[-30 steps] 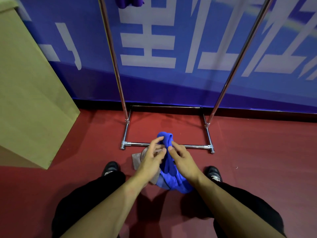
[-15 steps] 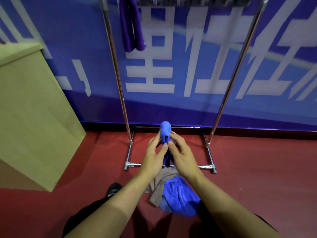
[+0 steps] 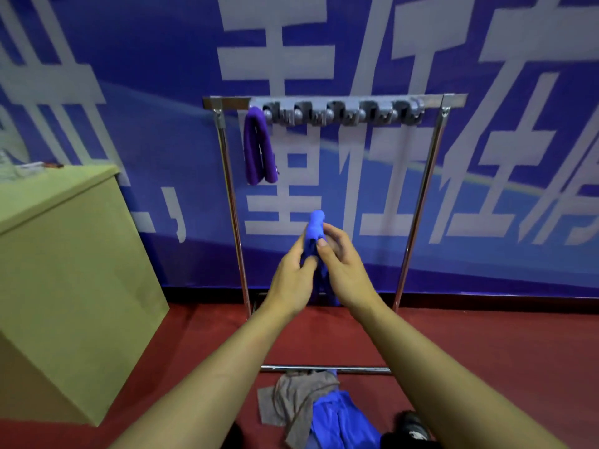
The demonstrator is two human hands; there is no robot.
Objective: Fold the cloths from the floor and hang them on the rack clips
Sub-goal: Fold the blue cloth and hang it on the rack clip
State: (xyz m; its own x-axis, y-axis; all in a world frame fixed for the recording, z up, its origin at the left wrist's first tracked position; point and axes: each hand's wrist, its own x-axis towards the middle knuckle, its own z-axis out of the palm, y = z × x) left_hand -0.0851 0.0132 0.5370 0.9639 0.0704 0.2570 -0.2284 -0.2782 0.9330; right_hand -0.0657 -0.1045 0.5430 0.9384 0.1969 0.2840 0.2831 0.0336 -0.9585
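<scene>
Cloths: four in view. One blue cloth (image 3: 315, 230) is in the hands, one purple cloth (image 3: 259, 147) hangs from the leftmost clip, and a grey cloth (image 3: 293, 400) and a second blue one (image 3: 340, 422) lie heaped on the red floor (image 3: 486, 351).
Clips: a row (image 3: 343, 112) along the rack's (image 3: 418, 202) top bar; the exact number is blurred.
Left hand (image 3: 291, 280): fingers pinched on the blue cloth.
Right hand (image 3: 340, 270): fingers closed on the same cloth, thumb on top.
Change: half a second ago the hands were low by the rack's base; now they are raised between the uprights, below the clips.
Surroundings: green box (image 3: 64, 270) at left, blue banner (image 3: 129, 76) behind, one black shoe (image 3: 411, 426) beside the heap.
</scene>
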